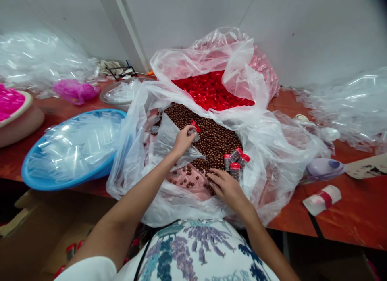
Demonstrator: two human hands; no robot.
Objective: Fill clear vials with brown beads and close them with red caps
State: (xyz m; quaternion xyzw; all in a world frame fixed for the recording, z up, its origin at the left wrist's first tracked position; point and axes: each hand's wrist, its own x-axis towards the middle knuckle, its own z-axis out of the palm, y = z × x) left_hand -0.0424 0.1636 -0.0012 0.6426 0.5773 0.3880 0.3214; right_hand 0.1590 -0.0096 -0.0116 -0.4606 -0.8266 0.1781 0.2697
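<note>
My left hand (183,140) is closed around a small clear container (191,132) with a red lid (195,125), over the heap of shiny brown balls (208,136). Fingers and blur partly hide the container, and I cannot tell how full it is. My right hand (226,187) lies with its fingers apart at the near edge of the brown balls, holding nothing I can see. Just beyond it, several filled containers with red lids (235,170) rest on the balls. The balls lie in a large clear plastic bag (263,132) spread open on the table.
Behind stands another bag of red lids (208,89). To the left are a blue basin (39,183) of clear plastic pieces and a pale tub (27,123) of pink pieces. A label roll (322,200) and a purple-and-white object (324,168) lie right on the red table (356,220).
</note>
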